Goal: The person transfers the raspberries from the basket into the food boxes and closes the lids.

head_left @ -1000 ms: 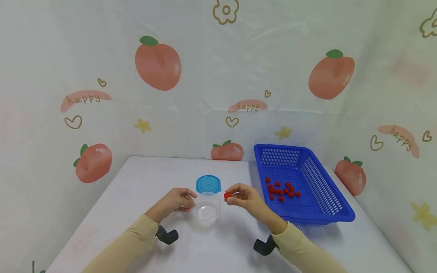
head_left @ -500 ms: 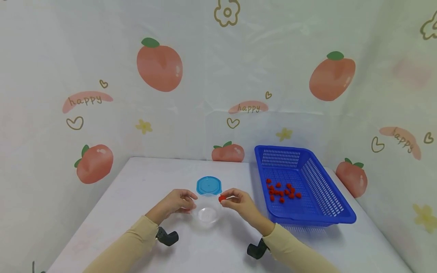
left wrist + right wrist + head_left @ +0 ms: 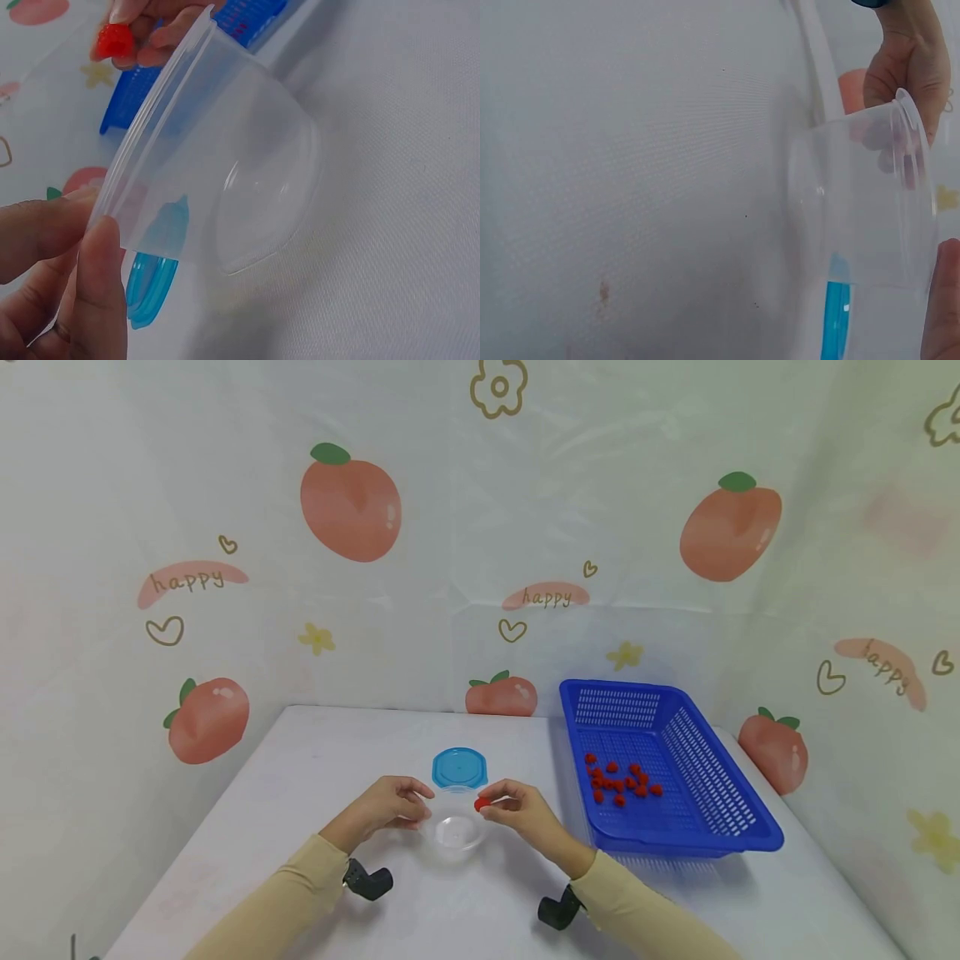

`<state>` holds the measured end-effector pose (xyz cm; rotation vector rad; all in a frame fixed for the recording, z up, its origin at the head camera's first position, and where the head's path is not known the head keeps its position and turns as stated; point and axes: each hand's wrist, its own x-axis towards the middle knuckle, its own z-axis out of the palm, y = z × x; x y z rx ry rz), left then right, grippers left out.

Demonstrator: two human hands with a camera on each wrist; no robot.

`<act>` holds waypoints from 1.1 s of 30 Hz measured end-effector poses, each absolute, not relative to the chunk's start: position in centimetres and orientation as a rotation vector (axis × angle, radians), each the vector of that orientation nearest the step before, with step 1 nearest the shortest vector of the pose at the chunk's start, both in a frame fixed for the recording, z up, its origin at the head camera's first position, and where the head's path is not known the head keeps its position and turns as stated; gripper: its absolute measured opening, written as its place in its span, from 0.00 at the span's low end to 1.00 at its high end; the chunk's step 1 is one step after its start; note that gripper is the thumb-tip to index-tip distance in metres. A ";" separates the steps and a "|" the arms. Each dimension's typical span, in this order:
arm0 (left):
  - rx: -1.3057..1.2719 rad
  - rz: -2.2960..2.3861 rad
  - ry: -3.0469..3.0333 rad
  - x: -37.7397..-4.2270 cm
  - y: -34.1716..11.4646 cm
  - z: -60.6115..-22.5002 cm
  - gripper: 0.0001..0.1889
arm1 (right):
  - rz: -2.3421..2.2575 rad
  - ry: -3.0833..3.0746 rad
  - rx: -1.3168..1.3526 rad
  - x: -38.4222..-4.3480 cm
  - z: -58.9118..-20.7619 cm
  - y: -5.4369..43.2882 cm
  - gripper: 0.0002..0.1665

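A clear plastic container (image 3: 457, 837) stands on the white table, its mouth facing up. My left hand (image 3: 388, 803) grips its left rim between thumb and fingers, as the left wrist view shows with the container wall (image 3: 255, 142). My right hand (image 3: 527, 818) pinches a red raspberry (image 3: 481, 805) at the container's right rim. The hollow end of that raspberry (image 3: 115, 40) shows in the left wrist view. In the right wrist view, only a fingertip (image 3: 945, 300) of the right hand appears, beside the container; the raspberry is out of that view.
Behind the container lies a blue lid (image 3: 459, 767). A blue mesh basket (image 3: 735, 764) stands to the right, with several raspberries (image 3: 618, 785) on the left side of its floor. A printed white curtain (image 3: 450, 527) hangs behind the table.
The right hand has come left and slightly down with the raspberry, up to the container's rim. The left hand keeps its grip on the container.
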<state>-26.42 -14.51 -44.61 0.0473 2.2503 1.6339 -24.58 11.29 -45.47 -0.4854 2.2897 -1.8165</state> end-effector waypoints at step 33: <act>0.040 1.657 2.229 -26.3 -14.4 -44.5 0.19 | -1.772 2.303 -0.482 -22.7 -42.7 10.4 0.14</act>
